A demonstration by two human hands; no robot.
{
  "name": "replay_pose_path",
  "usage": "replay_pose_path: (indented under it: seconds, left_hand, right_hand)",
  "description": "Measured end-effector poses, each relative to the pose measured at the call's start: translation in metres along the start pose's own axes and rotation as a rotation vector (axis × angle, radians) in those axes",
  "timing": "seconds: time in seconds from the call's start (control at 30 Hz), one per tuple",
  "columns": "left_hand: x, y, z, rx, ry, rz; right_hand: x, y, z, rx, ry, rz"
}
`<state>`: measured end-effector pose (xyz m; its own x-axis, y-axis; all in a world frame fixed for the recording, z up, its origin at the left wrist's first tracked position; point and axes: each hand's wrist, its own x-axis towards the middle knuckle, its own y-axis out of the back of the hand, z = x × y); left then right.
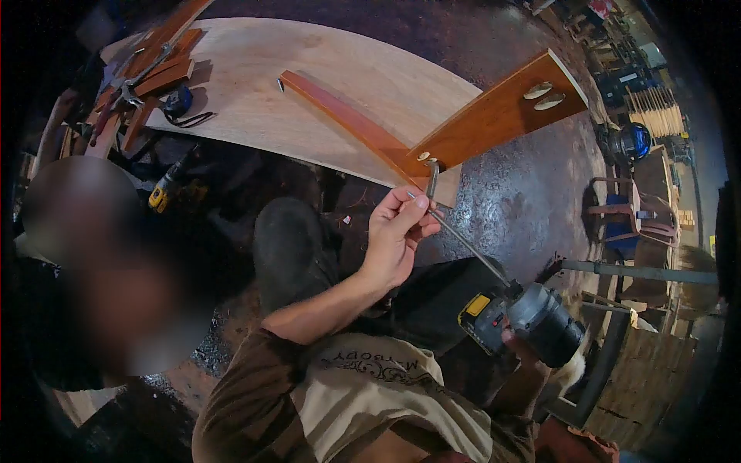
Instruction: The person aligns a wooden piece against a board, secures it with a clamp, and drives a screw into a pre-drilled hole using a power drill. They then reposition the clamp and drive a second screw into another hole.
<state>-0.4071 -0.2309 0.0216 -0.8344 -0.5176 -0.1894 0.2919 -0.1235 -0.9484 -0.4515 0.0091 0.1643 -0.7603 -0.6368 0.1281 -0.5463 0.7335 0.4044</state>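
Observation:
My right hand (pixel 525 351) is wrapped round a grey-and-black power drill (pixel 544 320) with a yellow-marked battery, low at the right. From its chuck a long thin bit (pixel 475 251) runs up and left. Near the tip of this bit, the fingers of my left hand (pixel 399 228) are pinched together. Just above the fingertips, a bent metal piece (pixel 434 177) sits at the corner of a reddish-brown wooden board (pixel 502 112) with two oval openings. A narrow wooden rail (pixel 343 116) meets that board at an angle.
A pale plywood panel (pixel 255 69) lies beneath the wooden parts. On its left are a blue tape measure (pixel 178 100), a hammer (pixel 130 94) and stacked wood strips (pixel 166 76). A yellow drill (pixel 160 194) is lower left, near a blurred person (pixel 116 270). A chair (pixel 629 208) stands right.

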Motion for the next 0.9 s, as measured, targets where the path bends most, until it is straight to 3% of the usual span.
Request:
replay_pose_path:
  seconds: [0.17,0.33,0.4,0.43,0.5,0.53,0.6,0.63,0.7,0.73,0.8,0.9]
  left_hand:
    - [0.022,0.013,0.025,0.101,0.138,-0.156]
    - [0.04,0.017,0.056,0.287,0.204,-0.165]
    - [0.07,0.035,0.068,0.981,-0.24,-0.175]
    - [0.083,0.033,0.081,0.981,-0.233,-0.173]
    - [0.117,0.025,0.109,1.793,-0.786,-0.527]
    - [0.133,0.027,0.114,1.792,-0.787,-0.527]
    - [0.158,0.029,0.117,1.745,-0.479,-0.86]
    - [0.165,0.028,0.114,1.738,-0.481,-0.867]
    - [0.177,0.021,0.106,1.837,-0.411,-1.081]
    - [0.179,0.018,0.105,1.824,-0.41,-1.087]
    - [0.182,0.014,0.104,1.899,-0.191,-0.997]
    - [0.183,0.018,0.103,1.918,-0.215,-0.997]
  right_hand:
    - [0.015,0.007,-0.012,-0.096,-0.031,-0.007]
    - [0.034,0.012,-0.036,-0.247,-0.064,-0.037]
    - [0.04,0.008,-0.049,-0.328,-0.082,-0.047]
    - [0.045,0.008,-0.058,-0.372,-0.095,-0.057]
    - [0.051,0.002,-0.072,-0.457,-0.109,-0.073]
    - [0.055,-0.005,-0.078,-0.492,-0.12,-0.077]
    - [0.063,-0.011,-0.09,-0.568,-0.143,-0.088]
    - [0.068,-0.014,-0.096,-0.604,-0.16,-0.09]
    - [0.079,-0.02,-0.105,-0.665,-0.192,-0.096]
    - [0.083,-0.021,-0.11,-0.695,-0.208,-0.099]
    - [0.094,-0.021,-0.117,-0.753,-0.248,-0.094]
    - [0.113,-0.01,-0.114,-0.813,-0.3,-0.09]
